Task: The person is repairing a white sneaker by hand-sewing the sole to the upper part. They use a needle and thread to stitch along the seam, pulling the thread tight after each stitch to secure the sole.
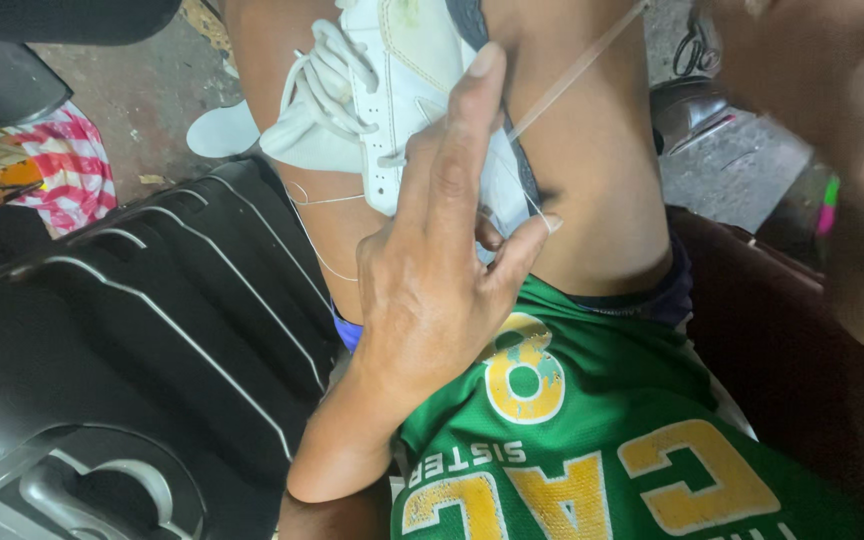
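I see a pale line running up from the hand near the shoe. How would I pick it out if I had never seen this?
Start at the white sneaker held between the person's knees, above the green jersey. The left hand rests against it, thumb and finger pinching a thin pale thread. It runs taut and straight up to the right, unlike the thick looped white laces.

So the sneaker (392, 70) is white, white laces too, and the thread (577, 70) is a pale off-white. The jersey (592, 440) is bright green with yellow lettering. On the left there's a black ribbed plastic case (132, 360), plus a red, pink and white patterned cloth (72, 165). The floor (142, 90) is grey.
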